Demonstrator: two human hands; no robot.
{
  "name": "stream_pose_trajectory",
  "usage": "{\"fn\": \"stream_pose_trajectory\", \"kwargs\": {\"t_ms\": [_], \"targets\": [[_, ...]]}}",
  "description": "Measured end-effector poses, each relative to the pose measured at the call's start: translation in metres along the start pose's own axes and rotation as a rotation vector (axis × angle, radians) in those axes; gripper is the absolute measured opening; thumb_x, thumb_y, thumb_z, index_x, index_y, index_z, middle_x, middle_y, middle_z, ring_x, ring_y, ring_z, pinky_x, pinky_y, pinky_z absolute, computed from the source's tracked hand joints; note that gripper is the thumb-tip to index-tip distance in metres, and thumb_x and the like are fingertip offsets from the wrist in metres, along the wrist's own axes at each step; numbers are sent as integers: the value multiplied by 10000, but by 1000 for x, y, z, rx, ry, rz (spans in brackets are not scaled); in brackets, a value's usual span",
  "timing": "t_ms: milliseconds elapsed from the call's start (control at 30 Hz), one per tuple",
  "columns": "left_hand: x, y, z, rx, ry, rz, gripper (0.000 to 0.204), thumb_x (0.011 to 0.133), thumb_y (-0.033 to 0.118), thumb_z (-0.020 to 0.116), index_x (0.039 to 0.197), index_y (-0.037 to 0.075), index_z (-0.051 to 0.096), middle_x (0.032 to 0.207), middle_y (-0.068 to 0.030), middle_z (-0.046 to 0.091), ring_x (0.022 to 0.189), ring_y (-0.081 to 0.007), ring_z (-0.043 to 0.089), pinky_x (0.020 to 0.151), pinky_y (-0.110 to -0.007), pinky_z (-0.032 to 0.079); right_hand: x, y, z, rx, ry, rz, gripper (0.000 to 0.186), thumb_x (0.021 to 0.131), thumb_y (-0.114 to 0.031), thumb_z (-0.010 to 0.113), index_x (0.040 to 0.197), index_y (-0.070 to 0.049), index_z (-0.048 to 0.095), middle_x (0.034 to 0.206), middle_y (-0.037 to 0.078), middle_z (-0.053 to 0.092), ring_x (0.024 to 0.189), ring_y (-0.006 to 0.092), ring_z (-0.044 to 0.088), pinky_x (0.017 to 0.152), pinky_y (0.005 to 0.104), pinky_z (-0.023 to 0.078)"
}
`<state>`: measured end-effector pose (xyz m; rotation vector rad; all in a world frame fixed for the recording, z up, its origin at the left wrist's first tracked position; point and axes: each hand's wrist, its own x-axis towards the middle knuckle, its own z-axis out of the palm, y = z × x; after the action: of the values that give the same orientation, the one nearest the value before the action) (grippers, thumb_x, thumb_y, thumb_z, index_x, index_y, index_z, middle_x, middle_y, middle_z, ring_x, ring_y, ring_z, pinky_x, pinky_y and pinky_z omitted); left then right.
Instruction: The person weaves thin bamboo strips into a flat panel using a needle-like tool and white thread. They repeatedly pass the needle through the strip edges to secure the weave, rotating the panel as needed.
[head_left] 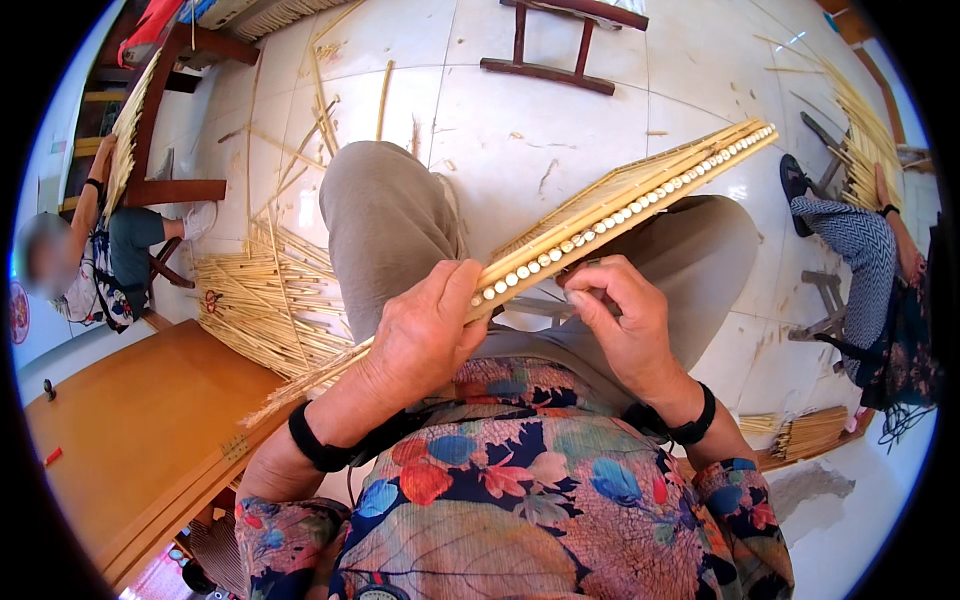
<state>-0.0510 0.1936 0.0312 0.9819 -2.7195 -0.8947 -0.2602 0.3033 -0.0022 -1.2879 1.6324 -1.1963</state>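
A flat panel of pale reed stalks (640,195) lies across my lap, seen edge-on, its cut ends forming a row of round holes. My left hand (425,335) grips the panel's near end, thumb on top by the cut ends. Beside it my right hand (620,315) is curled under the panel's near edge, fingers pinched against the stalks. What the fingertips pinch is hidden. Loose thin stalks (300,385) stick out to the lower left from under my left hand. Both wrists carry black bands.
A heap of loose reed stalks (265,300) lies on the tiled floor at my left. A wooden board (140,430) sits lower left. One person (100,250) sits at the far left, another (870,260) at the right with a reed bundle. A wooden stool (560,45) stands ahead.
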Motion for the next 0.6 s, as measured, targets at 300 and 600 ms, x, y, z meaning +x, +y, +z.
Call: {"fn": "stream_pose_trajectory", "kwargs": {"t_ms": [300, 600], "targets": [[1, 4, 3, 52, 14, 6, 451, 806, 125, 749, 1183, 18, 526, 1025, -159, 605, 846, -370, 653, 682, -429, 537, 1, 1, 12, 225, -102, 189, 101, 902, -40, 641, 981, 13, 607, 875, 117, 643, 769, 219, 660, 643, 317, 511], [5, 5, 10, 42, 7, 57, 422, 818, 121, 733, 1166, 3, 527, 1013, -164, 600, 825, -372, 652, 662, -429, 543, -1, 24, 7, -122, -112, -241, 66, 888, -44, 626, 935, -16, 589, 816, 147, 610, 728, 334, 634, 605, 395, 510]]}}
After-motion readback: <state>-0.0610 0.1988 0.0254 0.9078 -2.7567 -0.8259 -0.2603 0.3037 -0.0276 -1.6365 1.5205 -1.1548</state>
